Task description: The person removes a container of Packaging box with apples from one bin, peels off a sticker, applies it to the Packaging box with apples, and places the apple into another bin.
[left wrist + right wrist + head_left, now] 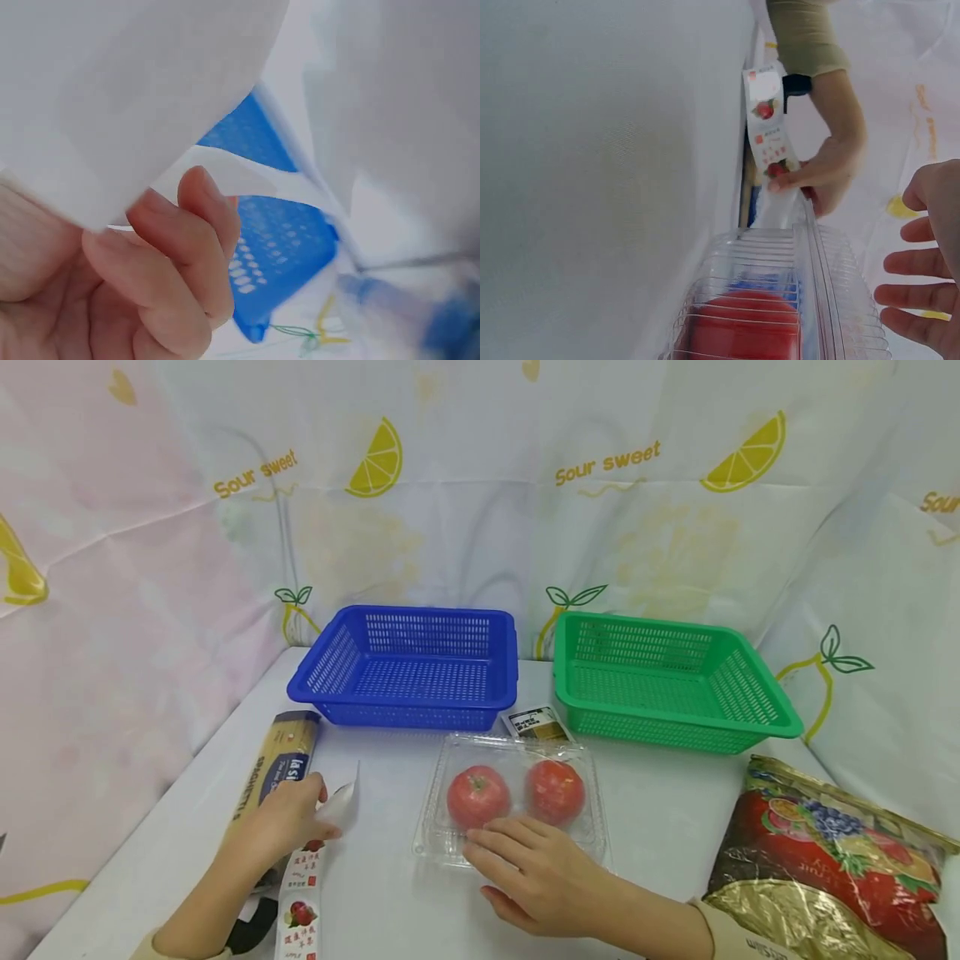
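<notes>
My left hand [273, 822] pinches a white strip of printed fruit labels [302, 910] between thumb and fingers; its free end curls up past the fingertips. In the left wrist view the strip's blank white back [150, 90] covers much of the picture. A clear plastic clamshell box [431, 835], lid down, holds a red apple [477, 797] and a second red apple [556, 792]. My right hand [536, 877] is over the box's front edge with fingers spread and nothing in them. The right wrist view shows these fingers [922, 262] beside the lid.
A blue basket [412, 714] and a green basket [675, 731] stand at the back. Between them lies a small dark-and-white pack [536, 723]. A spaghetti pack [288, 752] lies at the left, near a black object [253, 928]. A fruit-printed bag [825, 860] is at the right.
</notes>
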`<state>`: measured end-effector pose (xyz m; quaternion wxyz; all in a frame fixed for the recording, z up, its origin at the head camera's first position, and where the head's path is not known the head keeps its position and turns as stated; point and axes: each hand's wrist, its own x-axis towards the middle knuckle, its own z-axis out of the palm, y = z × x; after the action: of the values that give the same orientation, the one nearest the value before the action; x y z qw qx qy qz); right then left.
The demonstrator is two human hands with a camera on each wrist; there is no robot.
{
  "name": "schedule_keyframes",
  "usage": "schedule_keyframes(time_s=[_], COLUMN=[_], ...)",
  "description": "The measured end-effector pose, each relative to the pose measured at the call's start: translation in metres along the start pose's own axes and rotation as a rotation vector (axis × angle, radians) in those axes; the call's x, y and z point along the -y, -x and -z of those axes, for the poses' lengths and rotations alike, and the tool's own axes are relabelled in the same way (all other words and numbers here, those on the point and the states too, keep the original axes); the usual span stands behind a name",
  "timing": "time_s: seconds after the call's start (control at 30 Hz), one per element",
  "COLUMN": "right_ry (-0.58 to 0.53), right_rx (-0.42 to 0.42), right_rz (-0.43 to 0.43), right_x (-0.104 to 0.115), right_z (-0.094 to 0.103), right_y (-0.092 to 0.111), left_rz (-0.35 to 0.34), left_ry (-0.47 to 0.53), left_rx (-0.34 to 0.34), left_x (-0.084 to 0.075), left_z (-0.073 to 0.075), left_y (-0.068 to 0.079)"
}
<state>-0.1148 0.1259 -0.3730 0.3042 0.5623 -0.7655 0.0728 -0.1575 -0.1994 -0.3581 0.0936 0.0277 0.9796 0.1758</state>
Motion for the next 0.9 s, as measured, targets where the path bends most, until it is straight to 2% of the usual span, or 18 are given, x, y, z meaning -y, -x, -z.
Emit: schedule_keyframes(time_s=[0.3, 0.6, 0.9], right_ry=[-0.016, -0.015, 0.015], right_rx=[0.006, 0.006, -0.05], right_rz=[-0.015, -0.027, -0.023], right_x=[0.001, 0.0, -0.002], right_z=[0.001, 0.001, 0.001], right_y=[0.001, 0.001, 0.0], left_rz=[-0.038, -0.101, -0.17], left_ry=[0.074, 0.13, 0.159], left_rx=[-0.01, -0.109, -0.19], left_x=[-0.017, -0.031, -0.05], left_z=[0.004, 0.01, 0.019], left_y=[0.011, 0.014, 0.025])
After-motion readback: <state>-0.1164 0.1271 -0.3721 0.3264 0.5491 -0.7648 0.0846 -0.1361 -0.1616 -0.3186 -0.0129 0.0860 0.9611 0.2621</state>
